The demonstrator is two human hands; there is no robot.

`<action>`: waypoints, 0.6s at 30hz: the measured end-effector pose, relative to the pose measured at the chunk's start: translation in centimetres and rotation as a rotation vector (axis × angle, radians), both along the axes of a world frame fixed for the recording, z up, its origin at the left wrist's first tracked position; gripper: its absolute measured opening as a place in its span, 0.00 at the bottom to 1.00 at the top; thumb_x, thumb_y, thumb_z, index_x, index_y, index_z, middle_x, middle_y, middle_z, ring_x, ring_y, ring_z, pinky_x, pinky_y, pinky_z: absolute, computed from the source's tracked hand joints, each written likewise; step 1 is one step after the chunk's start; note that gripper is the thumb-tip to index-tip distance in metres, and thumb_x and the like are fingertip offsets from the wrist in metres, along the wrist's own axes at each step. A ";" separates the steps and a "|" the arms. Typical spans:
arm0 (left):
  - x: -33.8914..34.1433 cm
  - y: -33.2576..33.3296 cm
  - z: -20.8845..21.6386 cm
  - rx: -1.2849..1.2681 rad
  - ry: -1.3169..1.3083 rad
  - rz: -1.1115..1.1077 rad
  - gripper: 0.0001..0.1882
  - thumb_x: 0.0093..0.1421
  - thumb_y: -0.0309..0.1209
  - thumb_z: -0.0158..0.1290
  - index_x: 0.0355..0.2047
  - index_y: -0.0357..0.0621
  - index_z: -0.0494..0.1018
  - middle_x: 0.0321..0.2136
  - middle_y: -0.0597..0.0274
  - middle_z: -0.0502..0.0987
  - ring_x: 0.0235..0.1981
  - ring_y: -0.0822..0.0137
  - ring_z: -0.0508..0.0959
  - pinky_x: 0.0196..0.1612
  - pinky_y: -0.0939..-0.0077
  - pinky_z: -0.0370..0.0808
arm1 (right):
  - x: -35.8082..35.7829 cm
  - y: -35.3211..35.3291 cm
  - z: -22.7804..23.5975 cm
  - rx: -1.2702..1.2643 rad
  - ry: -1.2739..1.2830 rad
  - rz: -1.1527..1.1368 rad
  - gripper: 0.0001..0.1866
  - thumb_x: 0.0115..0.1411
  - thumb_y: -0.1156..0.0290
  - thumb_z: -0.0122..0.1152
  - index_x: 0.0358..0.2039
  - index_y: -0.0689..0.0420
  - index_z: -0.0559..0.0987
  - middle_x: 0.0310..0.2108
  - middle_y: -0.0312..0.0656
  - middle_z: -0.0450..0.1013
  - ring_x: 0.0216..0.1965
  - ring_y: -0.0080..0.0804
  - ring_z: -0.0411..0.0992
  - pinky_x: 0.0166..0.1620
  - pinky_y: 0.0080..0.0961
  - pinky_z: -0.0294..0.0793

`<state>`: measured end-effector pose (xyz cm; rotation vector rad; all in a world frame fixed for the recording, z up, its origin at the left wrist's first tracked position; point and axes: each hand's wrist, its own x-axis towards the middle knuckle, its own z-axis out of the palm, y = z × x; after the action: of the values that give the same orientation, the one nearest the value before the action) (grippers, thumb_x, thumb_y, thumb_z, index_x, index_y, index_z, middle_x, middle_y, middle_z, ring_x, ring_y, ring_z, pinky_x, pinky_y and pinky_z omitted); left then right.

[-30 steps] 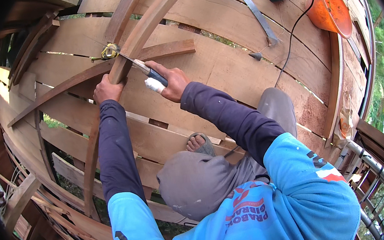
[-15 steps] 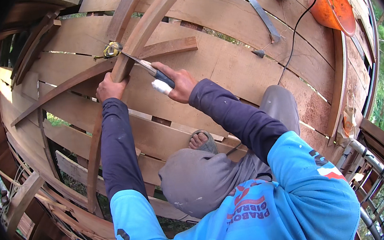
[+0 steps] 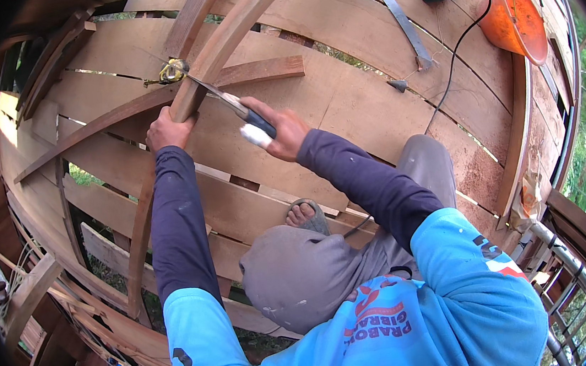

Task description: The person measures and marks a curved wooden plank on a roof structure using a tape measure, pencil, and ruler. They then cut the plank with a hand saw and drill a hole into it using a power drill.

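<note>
We see the chisel (image 3: 239, 111), dark-handled with a pale butt, angled against the curved wooden rib (image 3: 221, 44); our right hand (image 3: 280, 131) clenches its handle, our left hand (image 3: 170, 130) grips the rib. An orange disc (image 3: 513, 20) lies far right.

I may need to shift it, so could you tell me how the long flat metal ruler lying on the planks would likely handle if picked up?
The metal ruler looks thin and long, so probably light and slightly springy. Lying flat, it should slide rather than roll on the sloping planks.
</note>
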<state>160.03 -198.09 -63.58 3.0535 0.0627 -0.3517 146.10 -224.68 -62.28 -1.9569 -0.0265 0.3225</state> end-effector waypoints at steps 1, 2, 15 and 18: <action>-0.4 0.7 0.1 0.016 0.012 0.004 0.31 0.46 0.59 0.68 0.41 0.50 0.79 0.38 0.47 0.85 0.43 0.42 0.84 0.48 0.48 0.79 | -3.6 -1.5 0.4 0.005 -0.027 0.003 0.36 0.63 0.64 0.66 0.70 0.49 0.64 0.39 0.54 0.81 0.39 0.55 0.81 0.43 0.42 0.79; -0.7 1.1 0.2 0.028 0.017 0.011 0.31 0.46 0.58 0.68 0.41 0.50 0.79 0.38 0.48 0.85 0.43 0.43 0.84 0.48 0.48 0.79 | -7.4 -3.3 0.7 0.011 -0.055 -0.002 0.35 0.63 0.64 0.66 0.70 0.50 0.66 0.41 0.53 0.81 0.41 0.52 0.82 0.46 0.39 0.79; -0.6 0.6 0.6 -0.061 -0.025 0.025 0.28 0.45 0.55 0.70 0.40 0.51 0.77 0.37 0.50 0.85 0.43 0.45 0.84 0.46 0.49 0.80 | -3.4 -0.4 -0.4 0.038 -0.070 -0.058 0.37 0.62 0.63 0.68 0.70 0.49 0.65 0.38 0.60 0.80 0.39 0.58 0.81 0.42 0.43 0.79; -1.8 2.1 -0.2 -0.045 -0.012 0.042 0.27 0.46 0.53 0.71 0.39 0.51 0.76 0.36 0.51 0.85 0.42 0.45 0.84 0.44 0.49 0.80 | -13.6 -5.3 2.0 -0.028 -0.107 -0.005 0.36 0.63 0.64 0.68 0.70 0.50 0.65 0.40 0.56 0.81 0.41 0.52 0.83 0.43 0.40 0.80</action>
<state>158.19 -196.00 -63.81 3.0046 0.1169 -0.3279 132.53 -230.01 -60.27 -2.0005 -0.0870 0.2159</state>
